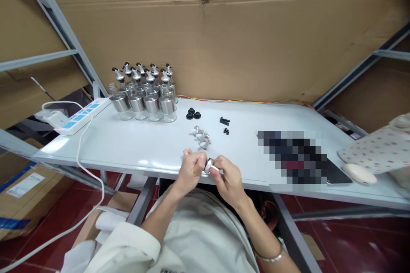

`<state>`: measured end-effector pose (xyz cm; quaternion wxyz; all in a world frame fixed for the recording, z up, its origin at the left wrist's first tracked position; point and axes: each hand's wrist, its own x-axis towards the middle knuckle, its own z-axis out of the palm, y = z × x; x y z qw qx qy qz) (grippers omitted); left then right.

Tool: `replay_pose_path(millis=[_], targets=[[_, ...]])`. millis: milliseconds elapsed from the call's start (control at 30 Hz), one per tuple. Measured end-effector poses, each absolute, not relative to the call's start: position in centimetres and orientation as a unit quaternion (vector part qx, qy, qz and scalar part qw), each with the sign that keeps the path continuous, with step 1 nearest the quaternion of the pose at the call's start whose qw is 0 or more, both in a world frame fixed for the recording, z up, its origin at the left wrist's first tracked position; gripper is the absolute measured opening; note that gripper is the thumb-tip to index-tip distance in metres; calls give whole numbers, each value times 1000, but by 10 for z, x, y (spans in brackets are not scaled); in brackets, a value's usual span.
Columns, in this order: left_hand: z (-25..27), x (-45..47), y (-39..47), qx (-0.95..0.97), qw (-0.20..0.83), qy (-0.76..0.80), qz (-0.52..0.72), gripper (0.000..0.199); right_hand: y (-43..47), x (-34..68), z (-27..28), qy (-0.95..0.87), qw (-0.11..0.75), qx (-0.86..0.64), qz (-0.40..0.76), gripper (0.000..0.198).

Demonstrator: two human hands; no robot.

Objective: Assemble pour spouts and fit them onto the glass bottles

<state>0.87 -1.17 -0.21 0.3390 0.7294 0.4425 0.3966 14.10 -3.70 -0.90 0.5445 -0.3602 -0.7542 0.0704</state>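
In front of my body, just above the table's near edge, both hands meet on a silver bottle pourer (pixel 209 165) with a black end. My right hand (pixel 229 179) is closed round its metal spout. My left hand (pixel 191 168) has its fingers closed at the black end; the fingertips are partly hidden. Just beyond my hands lie several loose silver pourer tops (pixel 201 137). Farther back sits a small group of black rubber stoppers (pixel 193 114). To their right are black lever pieces (pixel 224 120) and tiny black parts (pixel 226 131).
Several glass bottles with steel sleeves (pixel 152 104) stand at the back left, the rear ones topped with pourers. A white power strip (pixel 83 116) and its cable lie left. On the right are a blurred-out dark object (pixel 293 160), a pale oval case (pixel 359 173) and a dotted bag (pixel 378 147).
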Motion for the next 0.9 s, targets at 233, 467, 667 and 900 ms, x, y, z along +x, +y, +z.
replay_pose_path(millis=[233, 467, 667, 900], targets=[[2, 9, -11, 730, 377, 444, 359, 50, -29, 168, -1, -850, 417, -275, -170, 19], [-1, 7, -6, 705, 392, 447, 387, 50, -24, 173, -3, -845, 399, -274, -228, 13], [-5, 7, -6, 660, 487, 406, 403, 52, -21, 172, 0, -839, 424, -320, -121, 19], [-3, -7, 4, 609, 463, 422, 487, 49, -21, 184, -10, -625, 586, -424, 294, 43]])
